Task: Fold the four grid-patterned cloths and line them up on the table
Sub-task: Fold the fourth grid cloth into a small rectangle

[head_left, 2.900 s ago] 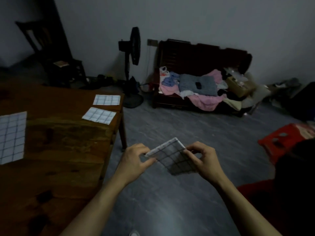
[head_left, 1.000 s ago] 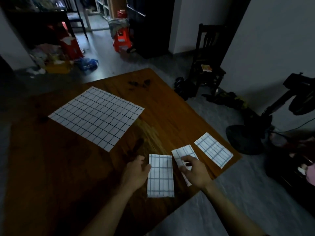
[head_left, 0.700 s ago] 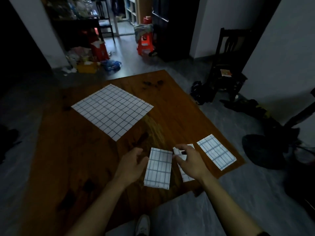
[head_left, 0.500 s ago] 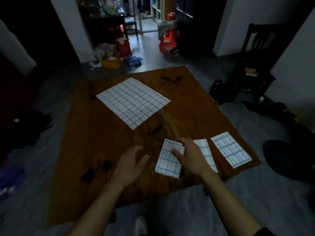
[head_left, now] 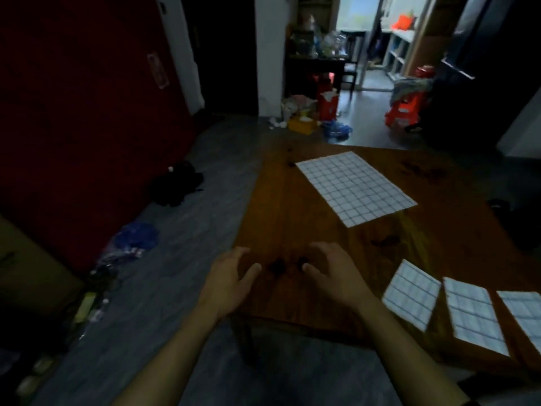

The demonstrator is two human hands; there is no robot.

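Three folded cloths lie in a row along the near right edge of the surface [head_left: 292, 218]: the first folded cloth [head_left: 411, 294], the second folded cloth [head_left: 474, 313] just beside it on the right, and the third folded cloth [head_left: 524, 313], which the frame edge cuts off. They lie side by side with narrow gaps between them, long sides nearly parallel; we judge that this is the line the task asks for. Each one is a small, flat rectangle, white with a thin dark grid, and its edges look crisp.

The fourth, the unfolded cloth [head_left: 355, 187], lies spread out flat on the far part of the surface, well apart from the row. It is a large, thin square of the same pattern, with almost no wrinkle. We think it lies open like this so that its corners are easy to take for the first fold.

Our left hand [head_left: 228, 278] and our right hand [head_left: 332, 272] hover over the near left corner of the surface, between us and the unfolded cloth. Both are empty; the fingers are spread and loosely bent, so each grip is apart and clamps on nothing. In our judgement they are free to reach for the last cloth.

The surface is dark brown wood with visible grain and some dark knots. Around it we see a grey floor with scattered items.
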